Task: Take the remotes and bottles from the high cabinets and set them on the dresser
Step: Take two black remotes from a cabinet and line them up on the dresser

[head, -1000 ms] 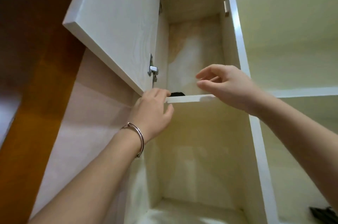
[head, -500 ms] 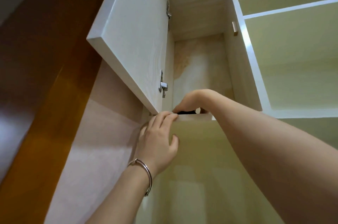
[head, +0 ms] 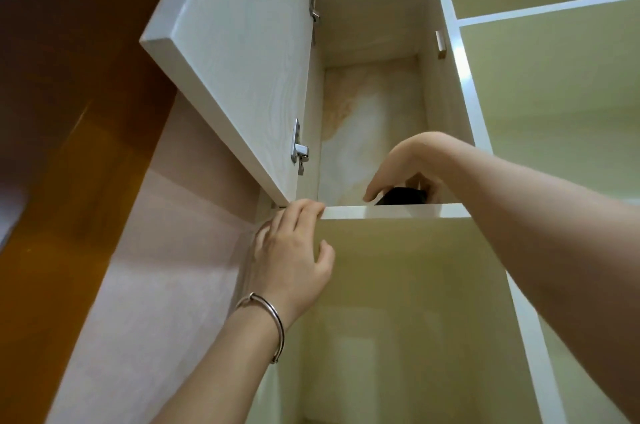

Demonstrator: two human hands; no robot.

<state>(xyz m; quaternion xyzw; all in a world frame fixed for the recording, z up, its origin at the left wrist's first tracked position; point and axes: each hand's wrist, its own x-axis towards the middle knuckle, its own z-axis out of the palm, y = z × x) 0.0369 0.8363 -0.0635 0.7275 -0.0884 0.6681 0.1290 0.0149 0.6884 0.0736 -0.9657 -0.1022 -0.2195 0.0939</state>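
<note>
I look up into a high white cabinet whose door (head: 235, 52) stands swung open to the left. A black object (head: 401, 196), apparently a remote, lies on the cabinet's shelf (head: 391, 211), mostly hidden behind the shelf's front edge. My right hand (head: 405, 170) reaches over that edge, and its thumb and fingers curl around the black object. My left hand (head: 294, 257), with a metal bangle on the wrist, rests its fingertips on the left end of the shelf's front edge. No bottles are in view.
Open cream-coloured compartments (head: 554, 111) lie to the right behind white dividers. Below the shelf is a tall open compartment (head: 398, 319). A pale wall panel (head: 166, 267) and brown wood surface (head: 62, 146) run along the left. Metal hinges (head: 299, 148) sit on the door's inner edge.
My right hand has gone from in front of the shelf edge into the cabinet and closed around the black object. The left hand stays on the shelf edge. The view has tilted upward.
</note>
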